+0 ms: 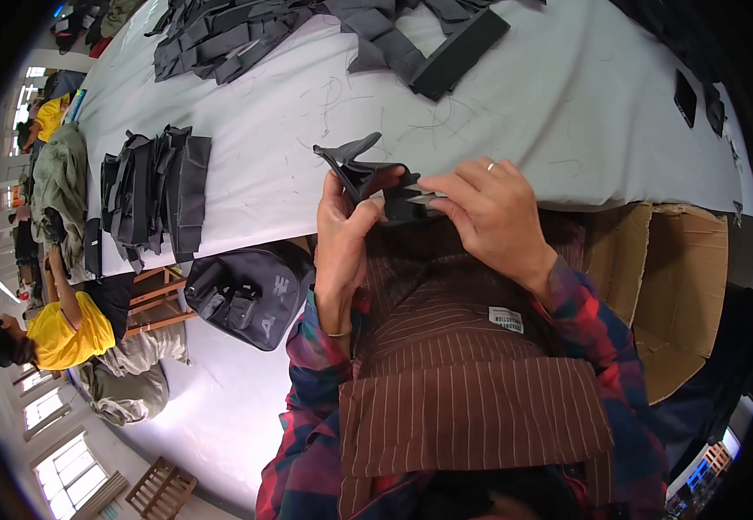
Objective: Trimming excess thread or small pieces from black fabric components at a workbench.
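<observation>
My left hand is closed on a dark grey sewn fabric piece, holding it up at the table's near edge, just above my lap. One flap of the piece sticks up toward the far side, and its folds gape. In my right hand, which wears a ring, thumb and fingers pinch small silvery thread snips. Their blades lie against the fabric close to my left fingertips; whether they touch a thread is too small to tell. A brown striped apron covers my lap beneath.
Grey fabric pieces lie in a stack on the left of the white-covered table, with a larger heap beyond. Loose threads and a phone lie there too. A black bag and cardboard box flank me. Someone in yellow works leftward.
</observation>
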Demonstrator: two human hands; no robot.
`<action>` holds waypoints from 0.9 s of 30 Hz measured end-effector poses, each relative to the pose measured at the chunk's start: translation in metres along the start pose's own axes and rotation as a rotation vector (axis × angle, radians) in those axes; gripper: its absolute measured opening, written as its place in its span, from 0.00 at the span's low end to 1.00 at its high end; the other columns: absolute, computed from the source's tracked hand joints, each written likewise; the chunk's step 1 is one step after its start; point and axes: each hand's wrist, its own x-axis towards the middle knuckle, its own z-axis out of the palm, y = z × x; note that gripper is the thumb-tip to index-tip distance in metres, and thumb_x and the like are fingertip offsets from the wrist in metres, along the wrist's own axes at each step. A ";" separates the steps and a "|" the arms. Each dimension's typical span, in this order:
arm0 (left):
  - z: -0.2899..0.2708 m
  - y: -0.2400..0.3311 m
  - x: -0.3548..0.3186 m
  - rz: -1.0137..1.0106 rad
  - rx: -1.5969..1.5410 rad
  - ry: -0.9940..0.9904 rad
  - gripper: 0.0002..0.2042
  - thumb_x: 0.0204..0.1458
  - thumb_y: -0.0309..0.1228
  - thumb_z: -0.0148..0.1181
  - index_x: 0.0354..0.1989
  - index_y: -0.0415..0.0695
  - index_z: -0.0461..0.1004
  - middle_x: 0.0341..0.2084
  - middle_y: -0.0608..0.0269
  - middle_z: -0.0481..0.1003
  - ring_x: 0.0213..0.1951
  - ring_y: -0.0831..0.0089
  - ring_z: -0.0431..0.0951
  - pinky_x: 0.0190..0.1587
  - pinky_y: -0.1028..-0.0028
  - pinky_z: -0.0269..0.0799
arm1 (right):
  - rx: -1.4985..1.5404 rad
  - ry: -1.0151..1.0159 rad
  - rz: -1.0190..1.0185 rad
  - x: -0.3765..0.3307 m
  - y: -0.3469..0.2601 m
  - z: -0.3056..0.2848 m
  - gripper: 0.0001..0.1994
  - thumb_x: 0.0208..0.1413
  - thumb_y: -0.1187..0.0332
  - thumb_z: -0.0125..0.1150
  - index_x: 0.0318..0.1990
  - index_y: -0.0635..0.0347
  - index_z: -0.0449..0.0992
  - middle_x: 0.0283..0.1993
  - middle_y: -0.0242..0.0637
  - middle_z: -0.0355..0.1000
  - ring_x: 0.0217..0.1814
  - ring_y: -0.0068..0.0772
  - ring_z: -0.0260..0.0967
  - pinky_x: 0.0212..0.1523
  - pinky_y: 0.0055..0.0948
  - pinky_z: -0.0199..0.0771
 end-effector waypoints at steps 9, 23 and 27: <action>-0.004 -0.015 0.008 -0.038 -0.047 -0.011 0.23 0.48 0.24 0.52 0.56 0.37 0.63 0.49 0.54 0.74 0.43 0.76 0.74 0.40 0.79 0.69 | -0.175 -0.120 -0.075 0.006 -0.001 0.026 0.13 0.44 0.72 0.61 0.41 0.51 0.76 0.28 0.29 0.65 0.32 0.32 0.65 0.32 0.33 0.58; -0.003 -0.011 0.004 -0.042 0.001 -0.038 0.25 0.47 0.20 0.50 0.57 0.37 0.61 0.47 0.55 0.75 0.48 0.74 0.74 0.45 0.77 0.67 | 0.159 -0.206 -0.079 0.013 0.019 0.020 0.06 0.48 0.67 0.63 0.34 0.53 0.75 0.28 0.31 0.71 0.32 0.37 0.69 0.35 0.35 0.63; -0.006 -0.013 -0.006 0.004 -0.046 -0.005 0.25 0.45 0.17 0.50 0.57 0.37 0.62 0.48 0.55 0.75 0.49 0.74 0.73 0.51 0.76 0.66 | 0.153 -0.087 0.023 0.012 0.016 0.004 0.07 0.47 0.68 0.63 0.36 0.52 0.75 0.28 0.31 0.70 0.32 0.38 0.68 0.35 0.37 0.63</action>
